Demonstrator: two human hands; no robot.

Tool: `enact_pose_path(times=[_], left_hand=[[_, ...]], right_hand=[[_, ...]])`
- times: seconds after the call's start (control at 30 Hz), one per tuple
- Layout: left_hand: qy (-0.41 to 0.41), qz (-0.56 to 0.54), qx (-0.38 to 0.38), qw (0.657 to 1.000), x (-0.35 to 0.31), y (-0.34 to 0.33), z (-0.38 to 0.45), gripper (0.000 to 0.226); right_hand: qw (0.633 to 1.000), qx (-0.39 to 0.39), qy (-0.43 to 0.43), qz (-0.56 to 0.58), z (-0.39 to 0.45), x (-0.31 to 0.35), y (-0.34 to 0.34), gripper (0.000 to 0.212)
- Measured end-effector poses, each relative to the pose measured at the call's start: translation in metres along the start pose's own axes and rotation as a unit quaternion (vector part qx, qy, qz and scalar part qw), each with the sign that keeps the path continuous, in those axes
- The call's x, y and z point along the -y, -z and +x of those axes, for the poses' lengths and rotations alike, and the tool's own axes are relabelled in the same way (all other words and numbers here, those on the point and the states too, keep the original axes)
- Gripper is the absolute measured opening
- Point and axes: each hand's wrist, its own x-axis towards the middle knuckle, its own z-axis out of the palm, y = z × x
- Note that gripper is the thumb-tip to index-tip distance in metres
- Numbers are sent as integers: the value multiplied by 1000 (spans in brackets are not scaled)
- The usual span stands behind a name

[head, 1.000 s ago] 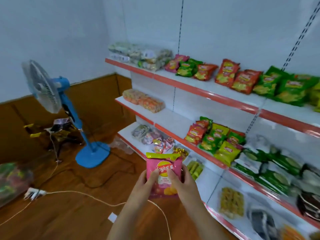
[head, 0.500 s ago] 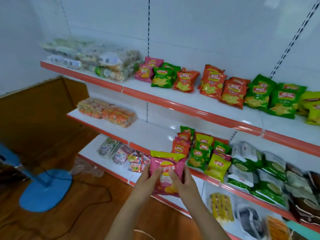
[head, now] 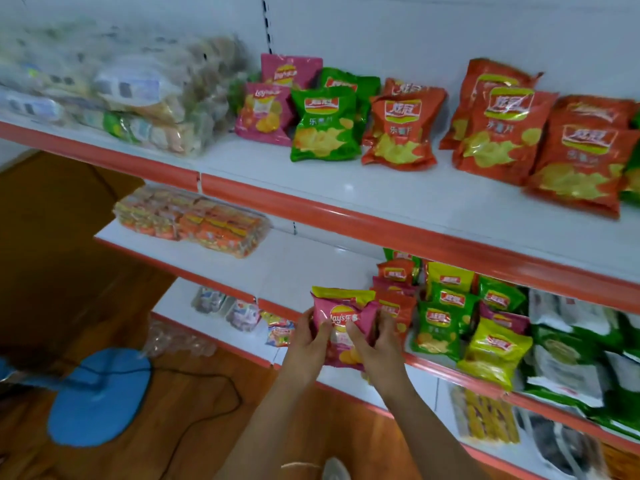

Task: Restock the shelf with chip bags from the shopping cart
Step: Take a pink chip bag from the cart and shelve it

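Observation:
I hold a pink Lay's chip bag [head: 341, 318] with a yellow top edge upright in both hands, in front of the second shelf [head: 277, 261]. My left hand [head: 306, 341] grips its left side and my right hand [head: 375, 344] grips its right side, thumbs on the front. Just right of it on that shelf stand several small red, green and yellow chip bags [head: 446, 306]. The top shelf [head: 381, 199] carries pink [head: 263, 112], green [head: 323, 128] and red chip bags [head: 401, 129]. The shopping cart is out of view.
Clear packs of snacks [head: 138, 95] fill the top shelf's left end, and orange packs [head: 194, 220] lie on the second shelf's left. Lower shelves hold more packets [head: 568, 358]. A blue fan base [head: 98, 396] and black cable [head: 207, 410] sit on the wooden floor at left.
My view has swung right and closer to the shelves. Both hands have carried the pink bag up and forward to the second shelf, beside the small chip bags.

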Motion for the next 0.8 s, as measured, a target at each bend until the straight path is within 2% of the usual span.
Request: enact_pose_path(times=[0.17, 0.2, 0.27, 0.3, 0.33, 0.43, 0.57, 0.67, 0.8], left_hand=[[7, -7, 9, 1000, 37, -14, 77, 22], [10, -14, 12, 1000, 46, -18, 93, 21], [1, -13, 21, 1000, 61, -23, 127, 16], [-6, -6, 26, 1000, 68, -25, 145, 15], [-15, 1, 28, 999, 75, -27, 164, 18], [-22, 38, 20, 999, 92, -35, 218, 40], [-77, -1, 22, 997, 85, -47, 276, 18], [-119, -15, 21, 993, 73, -66, 315, 30], [-174, -13, 47, 984, 77, -82, 340, 36]], right_hand=[[998, -9, -12, -63, 75, -44, -33, 46], [997, -18, -15, -72, 90, -56, -39, 49], [997, -24, -27, -66, 119, -75, -51, 51], [997, -25, -41, -58, 132, -83, -56, 43], [997, -24, -53, -44, 147, -91, -60, 34], [997, -47, -54, -31, 187, -105, -69, 26], [994, -104, 3, -40, 242, -91, -74, 20], [984, -155, 79, -37, 285, -98, -73, 24], [977, -191, 78, -53, 320, -112, -71, 52]])
